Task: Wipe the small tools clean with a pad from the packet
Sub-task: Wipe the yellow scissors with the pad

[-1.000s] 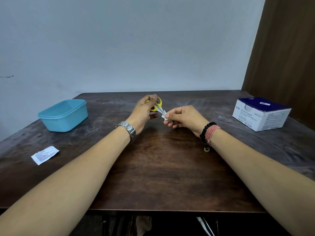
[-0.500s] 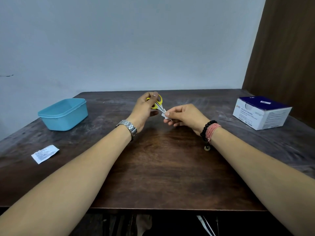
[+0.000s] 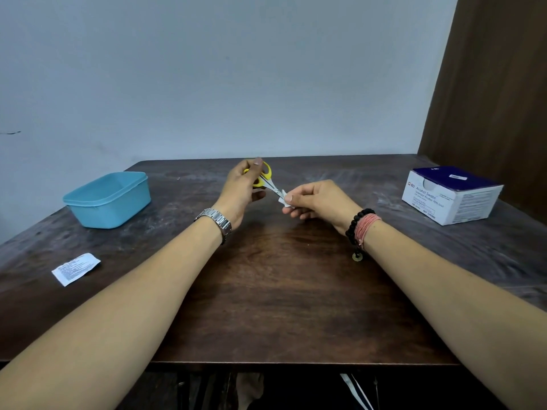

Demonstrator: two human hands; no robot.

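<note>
Head: left hand [image 3: 238, 192] grips scissors [image 3: 266, 180]; right hand [image 3: 318, 199] pinches pad [image 3: 283, 200] mid-table.

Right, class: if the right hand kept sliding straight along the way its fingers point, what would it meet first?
Probably the left hand. The right hand pinches the white pad around the blades of the scissors, pointing left and slightly away; the yellow handles lie in that hand's grip. Depth is uncertain.

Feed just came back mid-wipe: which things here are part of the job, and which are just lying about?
In use:
scissors, held by left hand
pad, pinched in right hand
swab box
torn packet

Lying about:
blue tub
table
</note>
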